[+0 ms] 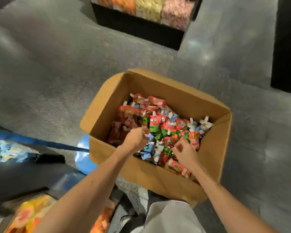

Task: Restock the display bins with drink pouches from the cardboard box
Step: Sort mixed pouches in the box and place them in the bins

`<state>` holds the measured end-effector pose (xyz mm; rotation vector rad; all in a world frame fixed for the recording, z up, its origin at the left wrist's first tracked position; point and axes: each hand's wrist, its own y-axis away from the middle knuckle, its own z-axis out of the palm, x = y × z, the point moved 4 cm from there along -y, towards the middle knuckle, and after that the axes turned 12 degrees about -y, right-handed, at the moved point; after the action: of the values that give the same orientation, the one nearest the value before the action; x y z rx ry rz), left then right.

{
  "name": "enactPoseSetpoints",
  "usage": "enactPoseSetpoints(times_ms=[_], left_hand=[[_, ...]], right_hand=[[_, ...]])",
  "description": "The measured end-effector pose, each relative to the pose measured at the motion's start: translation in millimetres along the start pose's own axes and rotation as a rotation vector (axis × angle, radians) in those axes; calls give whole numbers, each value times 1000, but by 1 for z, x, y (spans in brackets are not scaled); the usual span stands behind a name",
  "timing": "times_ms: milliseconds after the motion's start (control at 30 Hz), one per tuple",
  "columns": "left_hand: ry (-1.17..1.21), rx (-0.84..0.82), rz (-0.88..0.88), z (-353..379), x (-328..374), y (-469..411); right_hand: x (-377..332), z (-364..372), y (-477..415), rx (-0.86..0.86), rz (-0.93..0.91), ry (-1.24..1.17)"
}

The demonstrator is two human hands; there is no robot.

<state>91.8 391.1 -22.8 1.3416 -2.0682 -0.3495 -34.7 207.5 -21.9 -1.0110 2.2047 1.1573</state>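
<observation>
An open cardboard box (178, 96) stands on the grey floor in the middle of the view. It holds a heap of drink pouches (165, 125) in red, green, pink and blue with white spouts. Both my hands reach into the box over the heap. My left hand (136, 137) hovers above the pouches with fingers curled, and whether it grips one is unclear. My right hand (185, 153) is low over the near right pouches, fingers loosely bent with nothing clearly in them.
A black display bin (138, 29) with orange, yellow and pink packs stands at the far top. Dark bins (23, 174) with blue and orange packs are at the left. My leg and shoe (128, 219) are just before the box. A black stand (286, 47) is at the right.
</observation>
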Motion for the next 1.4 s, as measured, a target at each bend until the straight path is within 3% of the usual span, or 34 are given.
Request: enactPoseSetpoints(times_ms=[200,433,600,700,833,933,1067,1133,1300,1400], left_hand=[[-14,-172,-1,52,17,-98],[-89,-52,-161,96,14,-180],[-376,-79,-193,127,14,-204],[-573,-41,-169,133,13,-209],[-631,-58,-117,124,14,-208],[-476,13,-72,117,14,-204],[184,14,-236,93,9,-194],[298,3,-287,79,2,-189],[586,-44,-394,59,-26,-170],[582,-35,-462,46,-38,-159]], right_hand=[[60,3,-92,-24,202,108],[91,46,-165,-264,-147,512],[97,68,-185,-342,-102,580],[98,71,-188,-247,-132,669],[91,70,-193,-284,-176,733],[84,55,-192,-198,-283,753],[55,32,-197,-33,-382,604],[32,23,-211,27,-405,543],[20,31,-245,-259,-49,486],[19,42,-250,-251,-11,532]])
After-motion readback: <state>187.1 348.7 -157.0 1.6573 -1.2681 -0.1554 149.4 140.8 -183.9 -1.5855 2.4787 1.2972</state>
